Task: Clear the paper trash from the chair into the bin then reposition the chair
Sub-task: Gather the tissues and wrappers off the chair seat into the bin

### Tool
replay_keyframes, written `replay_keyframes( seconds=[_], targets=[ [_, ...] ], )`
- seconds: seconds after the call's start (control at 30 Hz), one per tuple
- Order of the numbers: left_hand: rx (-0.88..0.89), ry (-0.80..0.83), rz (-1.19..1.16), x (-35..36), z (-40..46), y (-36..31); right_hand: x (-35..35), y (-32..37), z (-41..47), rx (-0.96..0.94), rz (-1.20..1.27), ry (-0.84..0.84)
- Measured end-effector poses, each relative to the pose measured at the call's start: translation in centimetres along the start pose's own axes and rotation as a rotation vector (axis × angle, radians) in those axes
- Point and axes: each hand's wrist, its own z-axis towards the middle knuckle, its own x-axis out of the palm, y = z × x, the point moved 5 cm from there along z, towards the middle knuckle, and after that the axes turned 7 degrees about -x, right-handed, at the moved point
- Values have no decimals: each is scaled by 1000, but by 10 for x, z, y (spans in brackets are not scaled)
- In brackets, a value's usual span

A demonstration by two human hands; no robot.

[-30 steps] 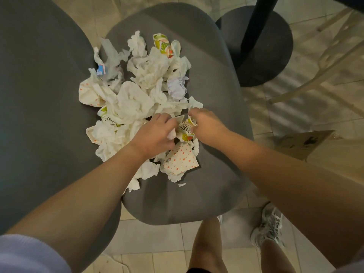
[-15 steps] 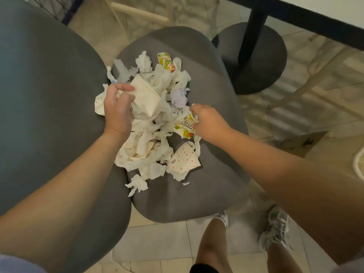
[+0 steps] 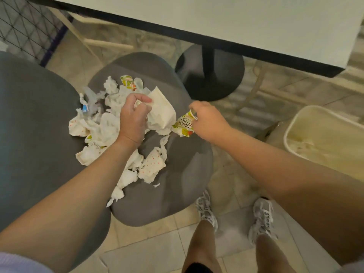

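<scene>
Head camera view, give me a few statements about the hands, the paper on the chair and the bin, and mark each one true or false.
1. The right hand holds a printed wrapper. True.
2. The left hand is flat on the seat and holds nothing. False: it grips a cream paper bag.
3. The bin stands on the floor to the right of the chair. True.
4. The chair seat has been cleared of paper. False: a pile of crumpled paper lies on it.
5. The bin stands under the white table. False: it stands clear of it.
</scene>
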Motion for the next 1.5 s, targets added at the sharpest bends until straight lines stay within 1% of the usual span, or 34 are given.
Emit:
replay_keyframes(
  seconds=[0.2, 0.3, 0.47, 0.6, 0.63, 0.73, 0.77, 0.93, 1.07, 1.13, 1.2, 1.27, 1.4, 1.5],
  targets=[
    [17, 200, 49, 117, -39, -25, -68, -82, -62, 155, 9, -59],
    [59, 306, 88, 172, -60, -36, -99, -121, -94, 226, 37, -84],
    [99, 469, 157, 267, -105, -53, -146, -194, -151, 356, 97, -195],
    [132, 579, 220, 322, -125, -65, -170, -244, -187, 446, 122, -285],
    [136, 606, 237, 335, -128, -67, -172, -256, -195, 473, 112, -264],
    [121, 675, 328, 364, -133, -63, -167, -282, -211, 541, 77, -78],
    [115, 698, 373, 371, -133, -59, -166, -288, -215, 559, 69, -42],
    [143, 839, 591, 402, -137, -40, -163, -314, -223, 662, 54, -12],
    [214, 1051, 855, 415, -139, -18, -159, -319, -223, 710, 9, 70],
    [223, 1044, 903, 411, -138, -15, -159, -316, -221, 705, -31, 101],
    [256, 975, 858, 403, -134, -18, -160, -311, -215, 676, -100, 116],
    [326, 890, 835, 389, -129, -20, -160, -302, -206, 633, -166, 118],
    [361, 720, 784, 339, -109, -11, -156, -265, -175, 579, -225, 39],
    [360, 656, 743, 290, -94, 1, -138, -221, -143, 483, -221, -9]
  ],
)
